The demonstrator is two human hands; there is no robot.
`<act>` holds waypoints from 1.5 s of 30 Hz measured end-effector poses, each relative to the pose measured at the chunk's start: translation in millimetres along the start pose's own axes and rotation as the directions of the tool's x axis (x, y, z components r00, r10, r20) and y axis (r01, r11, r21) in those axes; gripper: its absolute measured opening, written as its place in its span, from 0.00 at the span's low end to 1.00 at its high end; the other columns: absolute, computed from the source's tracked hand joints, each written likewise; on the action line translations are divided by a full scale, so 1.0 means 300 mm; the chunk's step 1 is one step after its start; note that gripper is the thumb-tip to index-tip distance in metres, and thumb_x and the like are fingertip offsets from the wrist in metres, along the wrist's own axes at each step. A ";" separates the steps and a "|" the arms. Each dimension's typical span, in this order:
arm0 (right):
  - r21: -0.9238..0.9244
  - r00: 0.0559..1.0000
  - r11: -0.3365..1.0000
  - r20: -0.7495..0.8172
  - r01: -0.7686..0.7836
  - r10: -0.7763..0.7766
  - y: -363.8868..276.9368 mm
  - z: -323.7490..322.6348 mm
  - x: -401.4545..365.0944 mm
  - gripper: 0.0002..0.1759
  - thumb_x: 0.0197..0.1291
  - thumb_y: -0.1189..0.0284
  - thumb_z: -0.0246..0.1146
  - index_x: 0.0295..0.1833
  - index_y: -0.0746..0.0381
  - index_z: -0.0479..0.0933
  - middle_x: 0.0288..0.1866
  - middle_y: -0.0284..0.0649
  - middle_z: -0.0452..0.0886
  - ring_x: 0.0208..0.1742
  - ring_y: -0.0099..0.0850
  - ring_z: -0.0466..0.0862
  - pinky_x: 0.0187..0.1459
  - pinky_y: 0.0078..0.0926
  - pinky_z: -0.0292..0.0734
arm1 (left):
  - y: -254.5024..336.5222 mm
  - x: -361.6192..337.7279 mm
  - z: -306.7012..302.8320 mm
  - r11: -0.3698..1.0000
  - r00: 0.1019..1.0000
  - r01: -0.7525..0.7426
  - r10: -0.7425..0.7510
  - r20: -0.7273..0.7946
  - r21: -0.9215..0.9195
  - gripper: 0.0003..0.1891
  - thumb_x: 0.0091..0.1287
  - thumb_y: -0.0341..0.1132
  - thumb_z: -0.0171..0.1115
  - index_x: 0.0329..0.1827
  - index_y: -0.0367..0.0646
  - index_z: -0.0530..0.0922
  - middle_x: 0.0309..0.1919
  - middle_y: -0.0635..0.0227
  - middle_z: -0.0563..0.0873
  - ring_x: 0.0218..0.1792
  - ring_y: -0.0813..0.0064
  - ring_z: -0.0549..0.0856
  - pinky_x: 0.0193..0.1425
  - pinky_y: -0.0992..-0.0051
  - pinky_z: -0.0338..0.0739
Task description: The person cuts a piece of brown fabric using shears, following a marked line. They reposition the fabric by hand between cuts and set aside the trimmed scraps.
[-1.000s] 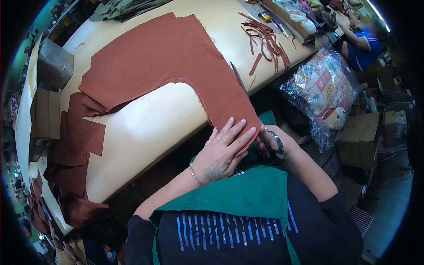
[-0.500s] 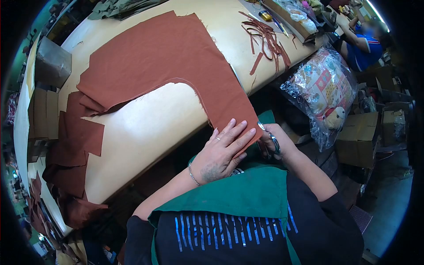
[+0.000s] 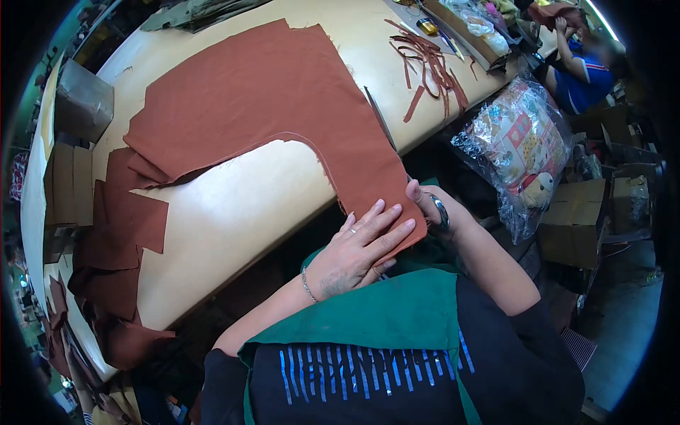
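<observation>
A large piece of reddish-brown cloth [image 3: 241, 92] with a curved cut-out spreads over the table, its narrow end hanging past the near edge. On that end lies my left hand [image 3: 358, 244], fingers on top and thumb by the lower border, gripping the fabric. A pale line runs along the curve. My right hand [image 3: 426, 205] is at the cloth's right border, closed around the dark metal handle of long scissors [image 3: 379, 117]. Their blades run along the right side of the cloth, partly hidden under it, with the tips showing over the table.
Brown offcuts [image 3: 113, 241] lie at the table's left, and thin brown strips [image 3: 428, 67] at the far right. A plastic-wrapped printed cushion [image 3: 520, 142] and cardboard boxes [image 3: 574, 219] stand to the right. A person in blue [image 3: 584, 78] handles brown cloth at the upper right.
My right hand has moved up along the cloth's right border, and more of the scissor blades shows. The cloth end and my left hand have shifted slightly right. Brown cloth now shows by the co-worker.
</observation>
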State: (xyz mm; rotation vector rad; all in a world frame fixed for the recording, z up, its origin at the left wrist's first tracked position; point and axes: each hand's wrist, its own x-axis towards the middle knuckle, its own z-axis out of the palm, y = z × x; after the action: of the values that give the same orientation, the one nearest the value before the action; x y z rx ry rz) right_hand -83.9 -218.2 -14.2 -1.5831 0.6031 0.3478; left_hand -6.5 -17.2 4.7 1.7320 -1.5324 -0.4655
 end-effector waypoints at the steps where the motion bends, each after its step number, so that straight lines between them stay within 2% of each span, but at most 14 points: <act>1: -0.001 1.000 1.000 -0.005 0.005 -0.005 0.001 0.002 -0.003 0.41 0.43 0.28 0.45 0.22 0.60 0.66 0.17 0.33 0.67 0.17 0.22 0.70 0.20 0.19 0.65 | -0.001 -0.002 -0.001 1.000 1.000 0.006 -0.006 0.005 -0.003 0.26 0.63 0.43 0.52 0.66 0.55 0.60 0.65 0.60 0.60 0.65 0.52 0.59 0.58 0.46 0.63; 7: -0.043 0.996 0.999 -0.087 0.011 -0.014 -0.028 0.028 -0.034 0.39 0.45 0.32 0.50 0.22 0.63 0.69 0.16 0.34 0.69 0.15 0.22 0.71 0.18 0.19 0.66 | -0.005 -0.013 -0.009 1.000 1.000 0.007 -0.007 0.018 -0.014 0.27 0.63 0.42 0.51 0.66 0.56 0.59 0.65 0.61 0.60 0.66 0.53 0.58 0.59 0.46 0.61; 12: -0.171 0.985 0.978 -0.144 -0.115 0.091 -0.070 0.047 -0.066 0.39 0.47 0.33 0.50 0.24 0.65 0.71 0.15 0.35 0.71 0.14 0.23 0.72 0.17 0.20 0.67 | -0.016 -0.021 -0.007 0.999 1.000 -0.008 0.008 0.009 -0.049 0.27 0.63 0.42 0.51 0.66 0.56 0.59 0.66 0.61 0.59 0.66 0.53 0.57 0.60 0.45 0.60; 13: -0.182 0.983 0.974 -0.152 -0.133 0.106 -0.074 0.050 -0.068 0.39 0.48 0.33 0.50 0.24 0.65 0.71 0.15 0.35 0.71 0.13 0.23 0.72 0.17 0.20 0.67 | -0.016 -0.023 -0.009 0.997 1.000 0.003 -0.001 0.027 -0.076 0.27 0.63 0.41 0.51 0.66 0.55 0.59 0.66 0.61 0.58 0.67 0.53 0.56 0.62 0.46 0.57; 15: -0.182 0.988 0.982 -0.155 -0.055 0.027 -0.060 0.051 -0.059 0.40 0.46 0.32 0.49 0.23 0.64 0.71 0.15 0.35 0.70 0.14 0.23 0.72 0.17 0.20 0.67 | -0.014 -0.027 -0.016 0.992 0.998 0.026 -0.018 0.063 -0.127 0.27 0.62 0.38 0.50 0.66 0.53 0.60 0.67 0.60 0.56 0.68 0.54 0.54 0.66 0.49 0.50; 16: -0.181 0.988 0.983 -0.156 -0.015 -0.014 -0.051 0.052 -0.052 0.40 0.45 0.32 0.49 0.23 0.64 0.70 0.15 0.35 0.70 0.14 0.23 0.72 0.18 0.20 0.67 | -0.012 -0.028 -0.018 0.991 0.998 0.027 -0.018 0.065 -0.128 0.26 0.63 0.38 0.50 0.66 0.53 0.60 0.67 0.60 0.56 0.68 0.54 0.54 0.66 0.49 0.50; 21: 0.007 0.997 0.999 -0.067 -0.047 0.048 -0.049 0.039 -0.025 0.41 0.41 0.29 0.49 0.20 0.61 0.67 0.16 0.35 0.68 0.16 0.24 0.71 0.18 0.20 0.67 | -0.015 -0.031 -0.022 0.989 0.999 0.017 -0.009 0.052 -0.144 0.26 0.63 0.39 0.50 0.66 0.54 0.59 0.67 0.61 0.56 0.68 0.55 0.54 0.66 0.48 0.49; 29: 0.066 0.994 0.996 -0.086 -0.067 0.073 -0.091 0.049 0.016 0.40 0.41 0.30 0.50 0.19 0.61 0.66 0.15 0.34 0.67 0.16 0.24 0.71 0.18 0.21 0.67 | -0.018 -0.039 -0.028 0.991 0.997 0.004 0.007 0.080 -0.131 0.27 0.63 0.43 0.49 0.67 0.54 0.59 0.67 0.61 0.56 0.68 0.55 0.53 0.66 0.48 0.49; 31: 0.049 0.991 0.995 -0.099 -0.085 0.090 -0.134 0.058 -0.008 0.39 0.41 0.30 0.50 0.18 0.61 0.66 0.15 0.34 0.67 0.15 0.23 0.70 0.18 0.20 0.67 | -0.019 -0.041 -0.029 0.991 0.997 0.005 0.005 0.080 -0.132 0.26 0.64 0.44 0.48 0.66 0.55 0.59 0.67 0.61 0.56 0.68 0.56 0.53 0.66 0.48 0.49; 34: -0.070 0.992 0.994 -0.100 -0.084 0.077 -0.137 0.051 -0.016 0.39 0.42 0.30 0.51 0.19 0.62 0.67 0.15 0.34 0.68 0.15 0.22 0.70 0.17 0.20 0.66 | -0.014 -0.043 -0.035 0.991 0.997 0.009 0.002 0.080 -0.135 0.26 0.65 0.46 0.47 0.66 0.55 0.59 0.67 0.61 0.56 0.68 0.56 0.53 0.66 0.48 0.49; 39: -0.111 0.989 0.992 -0.138 -0.064 0.048 -0.098 0.054 -0.009 0.39 0.42 0.30 0.50 0.20 0.62 0.68 0.15 0.33 0.69 0.14 0.21 0.71 0.17 0.19 0.66 | -0.015 -0.046 -0.038 0.991 0.998 0.002 0.007 0.066 -0.134 0.26 0.65 0.48 0.46 0.66 0.53 0.60 0.67 0.61 0.57 0.68 0.57 0.54 0.66 0.48 0.49; 42: -0.149 0.987 0.985 -0.149 -0.084 0.061 -0.102 0.060 -0.012 0.39 0.43 0.31 0.50 0.20 0.62 0.68 0.15 0.33 0.69 0.15 0.21 0.71 0.17 0.18 0.66 | -0.021 -0.051 -0.036 0.989 0.999 -0.027 0.033 0.037 -0.142 0.29 0.61 0.38 0.54 0.67 0.59 0.58 0.67 0.62 0.56 0.68 0.55 0.54 0.62 0.44 0.55; 45: -0.119 0.990 0.991 -0.131 -0.060 0.044 -0.106 0.064 -0.024 0.39 0.44 0.31 0.50 0.20 0.61 0.68 0.15 0.33 0.69 0.15 0.22 0.71 0.18 0.18 0.66 | -0.019 -0.055 -0.044 0.987 0.999 -0.026 0.032 0.033 -0.160 0.30 0.60 0.37 0.55 0.67 0.59 0.58 0.67 0.62 0.55 0.68 0.55 0.54 0.62 0.44 0.55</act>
State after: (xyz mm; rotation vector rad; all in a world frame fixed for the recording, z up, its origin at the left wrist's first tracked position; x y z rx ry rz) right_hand -69.2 -197.6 13.8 -1.7197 0.7349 0.3296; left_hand 3.0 2.3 5.5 1.5844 -1.5010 -0.5906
